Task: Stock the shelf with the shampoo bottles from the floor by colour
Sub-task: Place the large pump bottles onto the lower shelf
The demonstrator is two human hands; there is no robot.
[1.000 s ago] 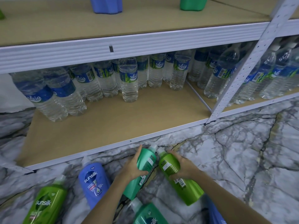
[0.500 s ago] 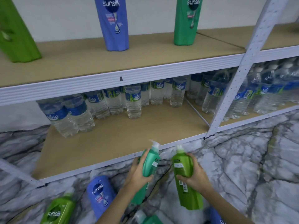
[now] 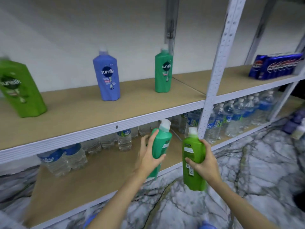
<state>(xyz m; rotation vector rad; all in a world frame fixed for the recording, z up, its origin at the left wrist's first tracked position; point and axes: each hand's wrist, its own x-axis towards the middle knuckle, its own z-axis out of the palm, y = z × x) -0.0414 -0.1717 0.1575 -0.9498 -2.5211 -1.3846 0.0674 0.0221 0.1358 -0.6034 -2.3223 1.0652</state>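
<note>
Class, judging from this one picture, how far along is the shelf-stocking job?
Done: lime bottle, blue bottle and teal bottle stand apart on the shelf. In hand: left hand holds a teal one, right hand a lime one. Left: shelve both; blue shapes at the bottom edge may be more.

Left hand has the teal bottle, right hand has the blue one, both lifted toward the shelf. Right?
Not quite. In the head view the right hand holds a lime green bottle, not a blue one. The left hand does hold the teal bottle, both raised before the shelf.
</note>
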